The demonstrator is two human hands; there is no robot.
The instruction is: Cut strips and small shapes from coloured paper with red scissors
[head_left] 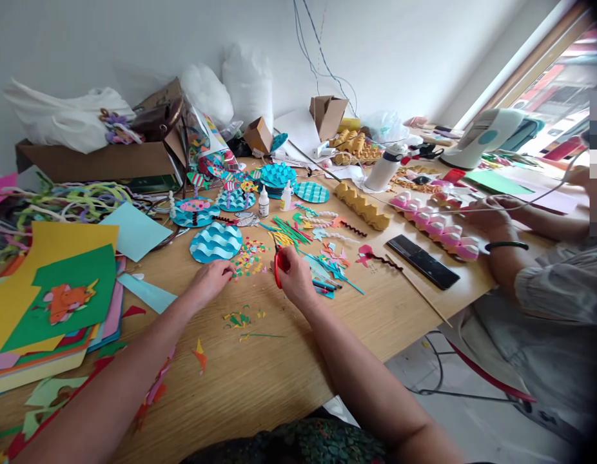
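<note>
My right hand (297, 278) is wrapped round the red handles of a pair of scissors (278, 265), whose blades point away from me. To its left, my left hand (214, 276) has its fingers pinched together at the edge of a pile of tiny coloured paper bits (250, 256); whatever it may hold is too small to make out. Just beyond that hand lies a blue wavy paper disc (216, 243). Thin green and yellow paper strips (289, 230) lie past the scissors. Some green and yellow scraps (239, 318) are scattered nearer to me.
Coloured paper sheets (18, 283) are stacked at the left. Two small glue bottles (264, 203), a yellow egg-carton strip (361, 205) and a white bottle (384, 169) stand farther back. A black phone (423, 261) lies at right, near another person's hands (492, 216) and a pink egg-carton strip (436, 227).
</note>
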